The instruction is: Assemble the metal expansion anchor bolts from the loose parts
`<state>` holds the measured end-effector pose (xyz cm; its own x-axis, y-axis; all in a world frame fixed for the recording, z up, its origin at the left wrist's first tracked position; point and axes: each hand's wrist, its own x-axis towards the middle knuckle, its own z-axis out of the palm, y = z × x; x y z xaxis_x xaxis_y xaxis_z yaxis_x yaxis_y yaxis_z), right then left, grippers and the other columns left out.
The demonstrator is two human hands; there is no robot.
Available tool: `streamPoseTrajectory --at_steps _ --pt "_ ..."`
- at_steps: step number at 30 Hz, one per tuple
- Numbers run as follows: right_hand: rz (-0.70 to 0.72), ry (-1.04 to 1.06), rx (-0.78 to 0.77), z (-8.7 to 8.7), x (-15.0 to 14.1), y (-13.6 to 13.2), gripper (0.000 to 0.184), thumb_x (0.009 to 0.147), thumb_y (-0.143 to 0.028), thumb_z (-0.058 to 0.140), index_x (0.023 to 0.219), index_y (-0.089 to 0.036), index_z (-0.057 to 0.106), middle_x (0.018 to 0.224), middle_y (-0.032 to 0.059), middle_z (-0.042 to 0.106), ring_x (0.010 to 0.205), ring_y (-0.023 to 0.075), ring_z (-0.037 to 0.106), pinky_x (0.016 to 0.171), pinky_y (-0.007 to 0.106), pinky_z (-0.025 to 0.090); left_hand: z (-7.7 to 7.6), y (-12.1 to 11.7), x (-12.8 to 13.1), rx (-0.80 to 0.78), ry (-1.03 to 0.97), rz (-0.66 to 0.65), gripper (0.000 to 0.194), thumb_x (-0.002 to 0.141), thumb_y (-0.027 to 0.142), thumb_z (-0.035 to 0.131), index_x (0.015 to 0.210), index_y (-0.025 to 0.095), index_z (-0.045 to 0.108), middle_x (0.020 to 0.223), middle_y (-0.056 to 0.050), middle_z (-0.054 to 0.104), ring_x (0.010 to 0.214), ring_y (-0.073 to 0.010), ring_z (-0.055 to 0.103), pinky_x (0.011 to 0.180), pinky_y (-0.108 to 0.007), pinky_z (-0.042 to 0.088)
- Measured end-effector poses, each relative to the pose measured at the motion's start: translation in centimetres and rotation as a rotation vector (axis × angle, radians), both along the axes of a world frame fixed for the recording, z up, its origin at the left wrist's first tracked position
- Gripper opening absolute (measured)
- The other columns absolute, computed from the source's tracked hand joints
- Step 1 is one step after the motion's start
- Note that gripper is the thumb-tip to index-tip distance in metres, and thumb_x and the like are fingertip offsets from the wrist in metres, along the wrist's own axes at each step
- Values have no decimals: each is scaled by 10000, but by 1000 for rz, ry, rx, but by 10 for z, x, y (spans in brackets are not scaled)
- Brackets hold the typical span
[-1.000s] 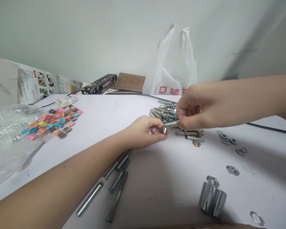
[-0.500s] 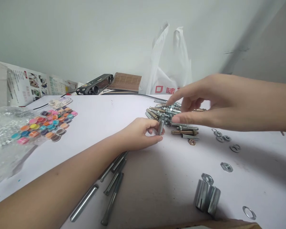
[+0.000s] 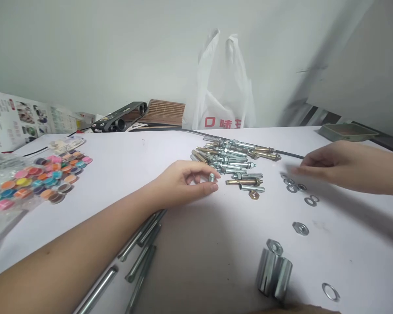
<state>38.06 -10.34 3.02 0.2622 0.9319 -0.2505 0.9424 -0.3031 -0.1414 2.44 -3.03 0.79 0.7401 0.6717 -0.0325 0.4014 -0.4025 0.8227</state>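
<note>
My left hand (image 3: 186,183) is closed in a pinch around a short metal bolt (image 3: 211,177), whose round end faces me. Just beyond it lies a heap of silver and brass-coloured expansion bolts (image 3: 229,158). My right hand (image 3: 340,168) is at the right, above loose washers (image 3: 291,188) and a nut (image 3: 301,187). Its thumb and finger come together, but the blurred tips hide what they hold, if anything. Near the heap's front edge are a metal sleeve (image 3: 252,188) and a brass-coloured nut (image 3: 254,196).
Long metal rods (image 3: 140,261) lie beside my left forearm. Two upright metal sleeves (image 3: 275,274), a hex nut (image 3: 301,228) and a washer (image 3: 330,291) are at the front right. Coloured discs (image 3: 49,174) lie left; a white plastic bag (image 3: 221,96) stands behind the bolts.
My right hand has moved right, from over the bolt heap to the washers. My left hand keeps its pinch, and the bolt now points its end towards me. The view has shifted slightly right.
</note>
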Motion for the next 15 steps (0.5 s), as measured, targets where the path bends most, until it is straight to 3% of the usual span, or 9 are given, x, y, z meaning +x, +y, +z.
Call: streamPoseTrajectory --at_steps 4,10,15 --pt "-82 55 45 8 -20 0 555 728 -748 610 739 -197 677 695 77 607 632 203 508 597 351 353 2 -1 2 -6 37 -11 327 845 470 629 938 169 715 644 28 516 595 -42 417 573 -169 340" --pt "3 165 -169 9 -33 5 457 772 -633 630 690 -184 599 649 21 446 615 132 326 602 302 257 4 -1 2 25 82 -1 301 848 474 624 902 195 722 595 42 479 574 -36 386 542 -160 312" --pt "-1 188 -99 8 -28 6 358 783 -545 644 716 -194 667 729 49 598 643 155 444 615 314 328 3 0 3 49 94 -6 317 864 483 596 879 186 706 595 41 483 583 -38 387 556 -165 313"
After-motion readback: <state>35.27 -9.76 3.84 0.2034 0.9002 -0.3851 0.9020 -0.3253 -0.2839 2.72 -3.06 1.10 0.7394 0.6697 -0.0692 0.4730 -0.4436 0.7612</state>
